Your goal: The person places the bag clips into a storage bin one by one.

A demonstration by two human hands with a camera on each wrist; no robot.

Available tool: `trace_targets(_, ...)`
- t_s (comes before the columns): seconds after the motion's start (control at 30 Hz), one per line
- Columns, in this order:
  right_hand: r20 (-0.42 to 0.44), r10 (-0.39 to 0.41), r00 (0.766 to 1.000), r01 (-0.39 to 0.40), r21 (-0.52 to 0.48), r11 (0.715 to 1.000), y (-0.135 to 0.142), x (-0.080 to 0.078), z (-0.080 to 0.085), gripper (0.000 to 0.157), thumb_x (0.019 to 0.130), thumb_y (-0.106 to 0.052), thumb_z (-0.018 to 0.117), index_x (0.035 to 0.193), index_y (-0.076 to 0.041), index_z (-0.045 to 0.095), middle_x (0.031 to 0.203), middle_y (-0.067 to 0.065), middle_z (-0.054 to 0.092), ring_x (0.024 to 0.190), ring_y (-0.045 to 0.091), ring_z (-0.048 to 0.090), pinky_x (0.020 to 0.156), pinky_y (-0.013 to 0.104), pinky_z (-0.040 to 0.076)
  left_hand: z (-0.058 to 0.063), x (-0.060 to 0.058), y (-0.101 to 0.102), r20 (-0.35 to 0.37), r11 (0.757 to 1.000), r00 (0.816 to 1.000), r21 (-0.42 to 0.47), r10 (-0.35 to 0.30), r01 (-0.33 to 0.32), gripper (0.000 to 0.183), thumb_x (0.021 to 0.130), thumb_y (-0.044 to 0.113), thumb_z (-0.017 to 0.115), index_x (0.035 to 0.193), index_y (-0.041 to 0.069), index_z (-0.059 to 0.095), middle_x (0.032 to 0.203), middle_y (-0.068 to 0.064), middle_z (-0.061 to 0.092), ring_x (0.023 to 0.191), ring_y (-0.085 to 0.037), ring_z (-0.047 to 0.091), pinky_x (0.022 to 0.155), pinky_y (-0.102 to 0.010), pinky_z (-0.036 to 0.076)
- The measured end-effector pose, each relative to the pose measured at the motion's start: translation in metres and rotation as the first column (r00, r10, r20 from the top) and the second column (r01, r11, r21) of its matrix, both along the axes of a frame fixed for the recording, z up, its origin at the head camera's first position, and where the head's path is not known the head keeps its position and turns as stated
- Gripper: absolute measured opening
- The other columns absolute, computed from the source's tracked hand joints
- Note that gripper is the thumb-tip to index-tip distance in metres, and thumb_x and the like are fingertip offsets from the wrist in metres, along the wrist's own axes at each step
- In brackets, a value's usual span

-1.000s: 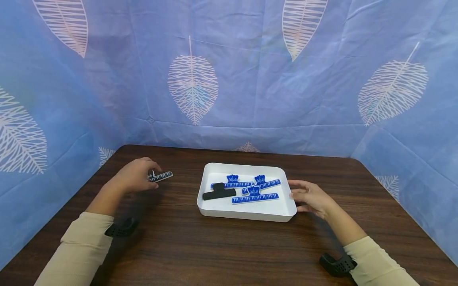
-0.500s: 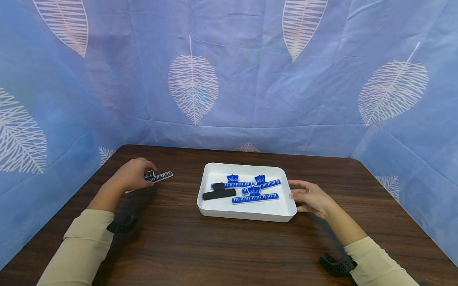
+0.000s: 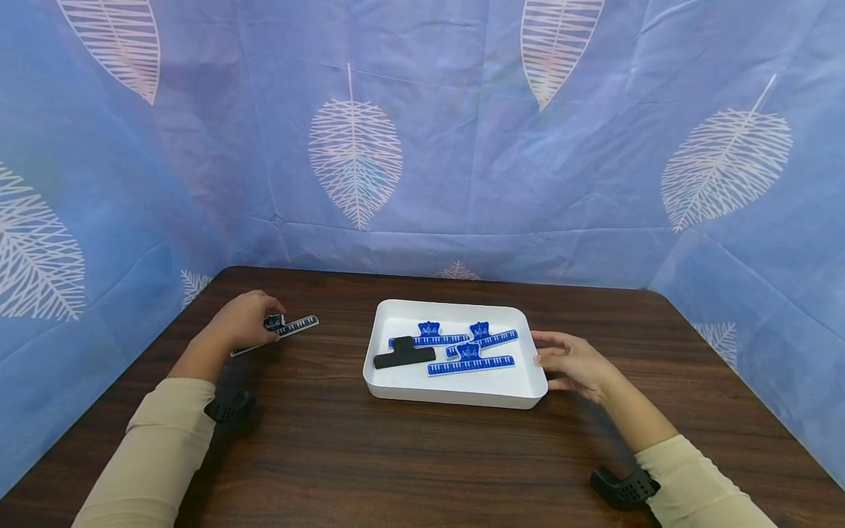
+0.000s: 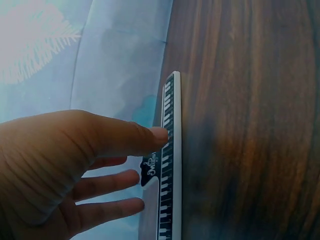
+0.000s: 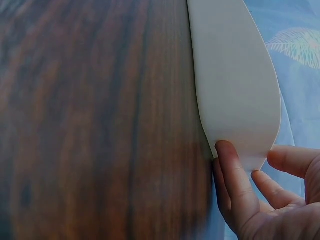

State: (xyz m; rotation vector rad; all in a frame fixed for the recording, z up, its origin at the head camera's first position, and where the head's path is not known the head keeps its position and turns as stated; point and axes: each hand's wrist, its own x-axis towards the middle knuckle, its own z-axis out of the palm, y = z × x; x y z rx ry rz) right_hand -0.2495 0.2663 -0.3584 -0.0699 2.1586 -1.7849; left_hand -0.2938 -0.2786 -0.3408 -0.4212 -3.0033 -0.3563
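Observation:
My left hand [image 3: 244, 323] is at a black music clip [image 3: 297, 325] with a piano-key print, on the left of the table. In the left wrist view the thumb lies against the clip's face [image 4: 169, 185] by its handle; the index finger is mostly hidden, the other fingers spread behind. It appears to pinch the handle. My right hand [image 3: 577, 367] rests its extended fingers against the right end of a white tray [image 3: 455, 396]; in the right wrist view the fingertips touch the tray's outer wall [image 5: 235, 75] and rim.
Inside the tray lie three blue clips of the same kind, one [image 3: 470, 367] in front, and a plain black clip [image 3: 404, 356] at the left. Dark wooden table [image 3: 396, 462] surrounds the tray. A blue leaf-patterned cloth [image 3: 436, 161] hangs behind and at the sides.
My left hand has shifted slightly left along the black clip, uncovering more of its handle. The clip has stayed about where it was. Right hand and tray have not moved.

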Motion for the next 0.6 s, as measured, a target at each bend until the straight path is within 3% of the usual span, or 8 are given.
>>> trace_targets(0.27, 0.002, 0.002, 1.000, -0.002, -0.002, 1.000, 0.0002, -0.0001, 0.0008, 0.069, 0.095, -0.006, 0.060, 0.152, 0.002, 0.022, 0.140, 0.032, 0.042, 0.095, 0.023, 0.067, 0.075, 0.041, 0.058, -0.0039, -0.0054, -0.0023, 0.116, 0.999, 0.993, 0.035, -0.010, 0.006, 0.042, 0.074, 0.006, 0.080, 0.114, -0.003, 0.067, 0.107, -0.021, 0.064, 0.091, -0.032, 0.059, 0.082, -0.052, 0.049)
trace_targets(0.6, 0.006, -0.009, 1.000, 0.009, 0.003, 1.000, -0.0010, 0.0005, 0.0015, 0.068, 0.095, -0.006, 0.059, 0.152, 0.002, 0.022, 0.141, 0.033, 0.042, 0.095, 0.023, 0.067, 0.073, 0.039, 0.058, -0.0096, -0.0104, -0.0025, 0.127, 1.000, 0.992, 0.025, 0.005, -0.008, 0.044, 0.072, -0.002, 0.076, 0.114, 0.000, 0.066, 0.106, -0.020, 0.064, 0.088, -0.031, 0.057, 0.083, -0.053, 0.049)
